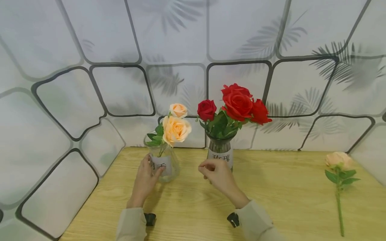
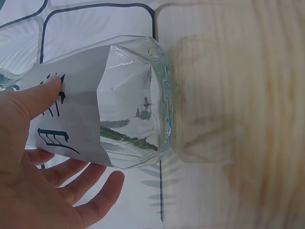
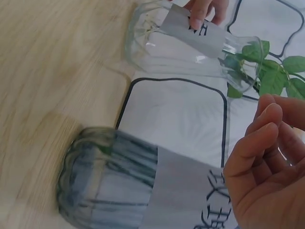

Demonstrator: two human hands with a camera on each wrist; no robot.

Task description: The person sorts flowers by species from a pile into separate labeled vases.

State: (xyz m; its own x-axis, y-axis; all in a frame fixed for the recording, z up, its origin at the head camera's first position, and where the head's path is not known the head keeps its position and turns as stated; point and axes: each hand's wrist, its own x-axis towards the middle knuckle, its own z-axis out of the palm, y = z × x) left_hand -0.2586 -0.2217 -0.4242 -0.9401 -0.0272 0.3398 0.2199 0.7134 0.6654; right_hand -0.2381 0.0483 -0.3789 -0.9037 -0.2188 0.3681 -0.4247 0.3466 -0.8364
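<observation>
My left hand (image 1: pixel 146 177) holds a clear glass vase (image 2: pixel 136 102) by its white paper label (image 2: pixel 78 107), thumb on the front and fingers along the side. Two peach roses (image 1: pixel 177 129) with green leaves stand in that vase, and a cut stem shows through its base in the left wrist view. My right hand (image 1: pixel 219 175) is between the two vases, in front of a darker ribbed glass vase (image 3: pixel 102 181). Its fingers (image 3: pixel 259 143) are loosely curled toward the thumb, with nothing between them. Several red roses (image 1: pixel 238 103) fill the ribbed vase, which also wears a lettered label (image 1: pixel 221 156).
A single peach rose (image 1: pixel 339 160) lies on the wooden table (image 1: pixel 289 201) at the far right, its stem toward the front. A patterned backdrop (image 1: pixel 178 40) rises behind and to the left of the table. Black wrist straps (image 1: pixel 149 219) show at both sleeves.
</observation>
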